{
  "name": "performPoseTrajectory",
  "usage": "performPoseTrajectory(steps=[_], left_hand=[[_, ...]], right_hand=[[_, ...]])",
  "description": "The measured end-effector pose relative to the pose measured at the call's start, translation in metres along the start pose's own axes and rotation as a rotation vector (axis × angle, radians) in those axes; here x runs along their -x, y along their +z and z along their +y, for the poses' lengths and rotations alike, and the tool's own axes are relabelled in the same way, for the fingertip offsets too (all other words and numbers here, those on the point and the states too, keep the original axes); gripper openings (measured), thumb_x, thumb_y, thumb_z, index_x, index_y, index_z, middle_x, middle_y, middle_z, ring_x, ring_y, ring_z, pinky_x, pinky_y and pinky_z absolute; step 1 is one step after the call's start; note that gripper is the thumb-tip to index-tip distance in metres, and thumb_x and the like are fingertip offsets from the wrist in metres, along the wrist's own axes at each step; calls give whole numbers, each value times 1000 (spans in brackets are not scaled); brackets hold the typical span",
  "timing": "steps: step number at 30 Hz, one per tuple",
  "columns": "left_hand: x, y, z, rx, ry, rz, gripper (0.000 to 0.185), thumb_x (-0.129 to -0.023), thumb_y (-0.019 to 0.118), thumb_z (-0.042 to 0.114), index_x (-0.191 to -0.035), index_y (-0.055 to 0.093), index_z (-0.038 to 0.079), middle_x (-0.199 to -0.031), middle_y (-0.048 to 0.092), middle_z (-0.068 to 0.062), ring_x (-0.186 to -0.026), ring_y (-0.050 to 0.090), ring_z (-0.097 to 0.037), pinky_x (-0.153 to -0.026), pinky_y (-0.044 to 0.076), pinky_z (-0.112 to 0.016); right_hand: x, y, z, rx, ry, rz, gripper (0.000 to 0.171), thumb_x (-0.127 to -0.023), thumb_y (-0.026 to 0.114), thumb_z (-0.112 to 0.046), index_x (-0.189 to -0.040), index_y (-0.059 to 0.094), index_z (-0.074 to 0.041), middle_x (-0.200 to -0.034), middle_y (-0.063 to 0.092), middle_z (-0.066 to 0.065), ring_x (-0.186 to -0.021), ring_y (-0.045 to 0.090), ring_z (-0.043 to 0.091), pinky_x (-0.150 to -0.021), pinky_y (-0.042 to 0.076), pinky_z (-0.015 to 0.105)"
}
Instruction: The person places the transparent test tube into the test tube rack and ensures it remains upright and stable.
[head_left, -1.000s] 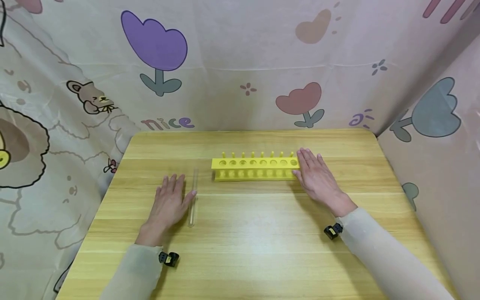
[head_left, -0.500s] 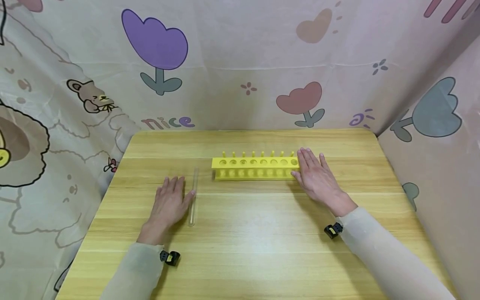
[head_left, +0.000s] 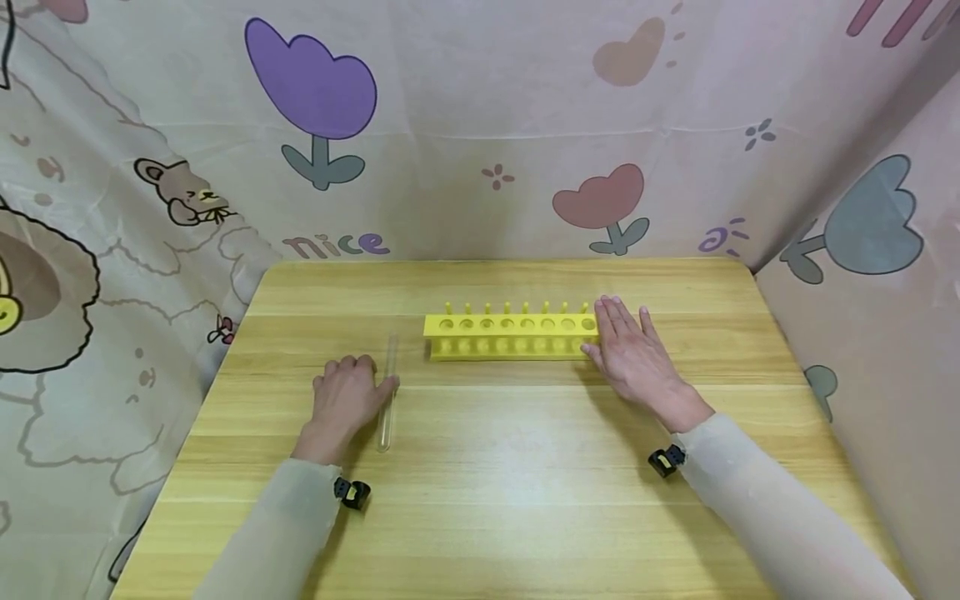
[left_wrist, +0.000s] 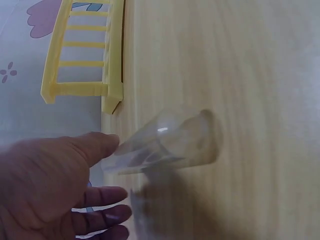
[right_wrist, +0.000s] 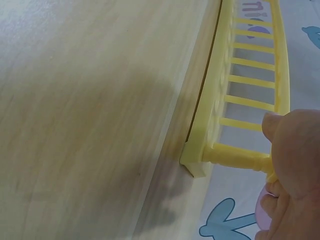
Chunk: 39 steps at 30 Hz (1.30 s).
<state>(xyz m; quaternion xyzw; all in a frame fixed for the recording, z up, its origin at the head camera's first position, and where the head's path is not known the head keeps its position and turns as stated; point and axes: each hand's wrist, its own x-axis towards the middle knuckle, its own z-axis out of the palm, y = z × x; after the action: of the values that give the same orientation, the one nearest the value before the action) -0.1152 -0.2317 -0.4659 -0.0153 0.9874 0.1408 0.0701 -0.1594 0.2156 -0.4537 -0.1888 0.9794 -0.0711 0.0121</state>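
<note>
A clear glass test tube [head_left: 385, 429] lies lengthwise on the table, left of a yellow test tube rack [head_left: 510, 352]. My left hand [head_left: 347, 400] is just left of the tube, its thumb reaching over the tube's middle and its fingers bent toward the tabletop. In the left wrist view, the thumb tip is right at the tube [left_wrist: 187, 142], with a gap between thumb and fingers. My right hand [head_left: 636, 362] rests against the rack's right end, fingers straight and thumb at the front corner. The right wrist view shows that thumb beside the rack's upper plate [right_wrist: 281, 85].
The wooden table [head_left: 525, 483] ends at the back against a printed curtain [head_left: 465, 100], which also hangs along both sides. A row of upright pegs [head_left: 526, 307] lines the rack's back. Small black cameras sit at both wrists.
My left hand has moved slightly right and forward, its fingers bending and its thumb reaching farther over the test tube. The right hand and the rack have stayed put.
</note>
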Motion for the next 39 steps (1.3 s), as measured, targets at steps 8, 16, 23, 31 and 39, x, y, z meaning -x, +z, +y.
performPoseTrajectory(steps=[8,16,23,31,39], left_hand=[[-7,-12,9,-92,3,-132,56,-101,63,53,-95,68,-3,-90,65,-18,-77,58,-32,-65,53,-48],[-10,-17,15,-72,-57,-248,50,-103,60,49,-72,58,9,-70,53,-7,-61,49,-21,-51,41,-33],[-12,-21,18,-25,-121,-322,39,-104,56,39,-81,63,8,-73,55,-6,-64,51,-21,-53,39,-32],[-13,-26,18,40,-145,-350,36,-103,57,39,-89,67,7,-79,63,-8,-66,54,-21,-55,42,-32],[-13,-35,15,113,-107,-218,32,-103,55,38,-99,64,7,-91,67,-9,-75,60,-25,-60,47,-35]], right_hand=[[0,0,-1,11,1,-4,77,-114,40,-43,-166,10,5,-174,12,26,-162,11,43,-127,5,68],[0,0,0,12,9,-4,78,-113,42,-43,-165,10,6,-173,13,26,-162,12,43,-127,3,69],[0,0,-2,4,21,-1,80,-112,43,-45,-166,11,5,-173,14,26,-162,12,42,-126,2,69],[0,0,-2,-7,24,-10,81,-113,41,-46,-166,8,5,-173,12,27,-162,9,42,-126,-2,70],[0,1,-3,1,32,-19,81,-113,42,-47,-166,8,4,-174,10,26,-163,9,42,-126,0,70]])
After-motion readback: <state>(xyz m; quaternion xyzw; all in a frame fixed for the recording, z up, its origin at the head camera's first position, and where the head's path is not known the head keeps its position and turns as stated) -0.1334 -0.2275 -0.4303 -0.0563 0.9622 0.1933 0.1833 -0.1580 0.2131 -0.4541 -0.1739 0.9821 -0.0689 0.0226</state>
